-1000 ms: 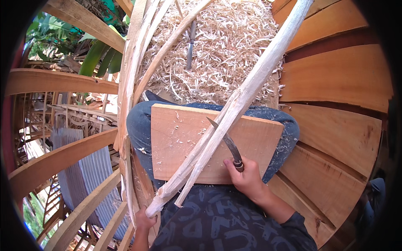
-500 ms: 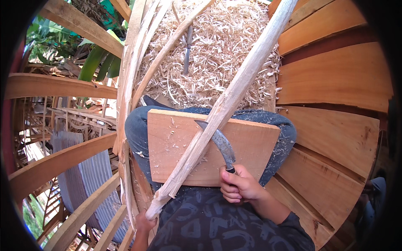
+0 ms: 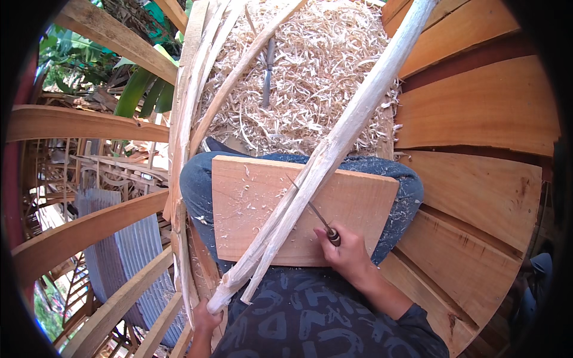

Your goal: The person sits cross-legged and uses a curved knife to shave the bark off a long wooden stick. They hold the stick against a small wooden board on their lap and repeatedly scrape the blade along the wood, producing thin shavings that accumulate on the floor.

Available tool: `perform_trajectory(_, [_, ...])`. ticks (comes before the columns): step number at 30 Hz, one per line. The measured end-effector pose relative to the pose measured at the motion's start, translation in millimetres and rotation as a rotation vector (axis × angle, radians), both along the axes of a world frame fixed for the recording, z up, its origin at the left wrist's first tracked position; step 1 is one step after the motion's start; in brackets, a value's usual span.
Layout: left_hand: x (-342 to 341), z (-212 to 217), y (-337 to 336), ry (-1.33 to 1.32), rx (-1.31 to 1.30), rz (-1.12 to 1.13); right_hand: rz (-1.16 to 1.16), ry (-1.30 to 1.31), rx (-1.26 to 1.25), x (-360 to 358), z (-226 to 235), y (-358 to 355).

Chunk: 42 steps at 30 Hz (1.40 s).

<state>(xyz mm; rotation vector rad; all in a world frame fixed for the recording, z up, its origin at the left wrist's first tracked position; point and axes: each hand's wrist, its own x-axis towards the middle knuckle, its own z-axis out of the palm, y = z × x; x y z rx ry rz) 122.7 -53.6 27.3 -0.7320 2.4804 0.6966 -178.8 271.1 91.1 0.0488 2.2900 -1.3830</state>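
Observation:
A long pale stripped pole (image 3: 352, 122) runs slantwise from the upper right down across a wooden board (image 3: 358, 203) on my lap. Low on the left, my left hand (image 3: 206, 317) is closed round the pole's near end. A split strip (image 3: 276, 241) stands away from the pole at its lower end, parted by a narrow gap, and joins it farther up. My right hand (image 3: 346, 247) grips the dark handle of a curved knife (image 3: 316, 210). Its thin blade, seen nearly edge-on, crosses the split wood; part of it is hidden there.
Wood shavings (image 3: 316, 71) cover the surface beyond my knees, with another handled tool (image 3: 268, 74) lying on them. Long wood strips (image 3: 186, 113) lie along the left. Slatted rails (image 3: 89, 224) border the left side, and a plank wall (image 3: 471, 191) the right.
The knife has turned so its blade shows edge-on, and my right hand has shifted slightly right. The strip's lower end has swung away from the pole. My left hand stays put.

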Motion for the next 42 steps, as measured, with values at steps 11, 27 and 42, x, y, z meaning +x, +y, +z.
perform_trajectory(11, [21,-18,-10,0.036,-0.037,-0.010,-0.068,-0.957,-0.865,-1,15,9])
perform_trajectory(27, [12,-16,-15,0.061,0.015,-0.009,-0.124,-0.081,-0.200,1,-3,-1])
perform_trajectory(42, [19,-30,-19,0.086,-0.024,-0.012,-0.151,-0.794,-1.068,-18,8,20])
